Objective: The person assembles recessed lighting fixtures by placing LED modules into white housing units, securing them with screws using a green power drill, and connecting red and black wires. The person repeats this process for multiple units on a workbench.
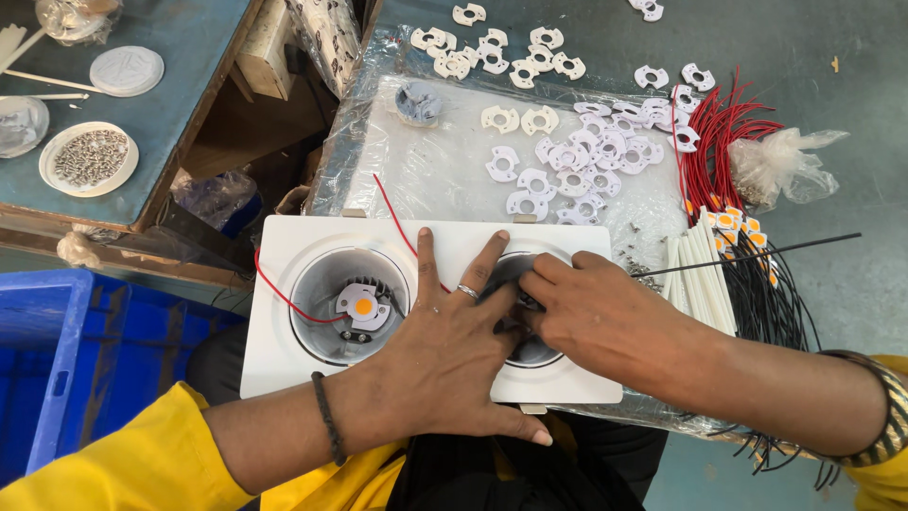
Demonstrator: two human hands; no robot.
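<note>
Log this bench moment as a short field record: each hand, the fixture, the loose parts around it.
left hand: spread flat on the white twin-lamp housing
right hand: fingertips in the right-hand recess, which both hands mostly hide
left recess: holds a small orange-centred chip and a red wire
behind the housing: white plastic holders on clear film
at right: white tubes, red wire bundle
at far left: dish of screws

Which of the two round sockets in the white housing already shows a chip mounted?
The left socket: its orange-centred chip and red wire sit in plain view. The right socket is covered by the left hand and right hand.
</note>
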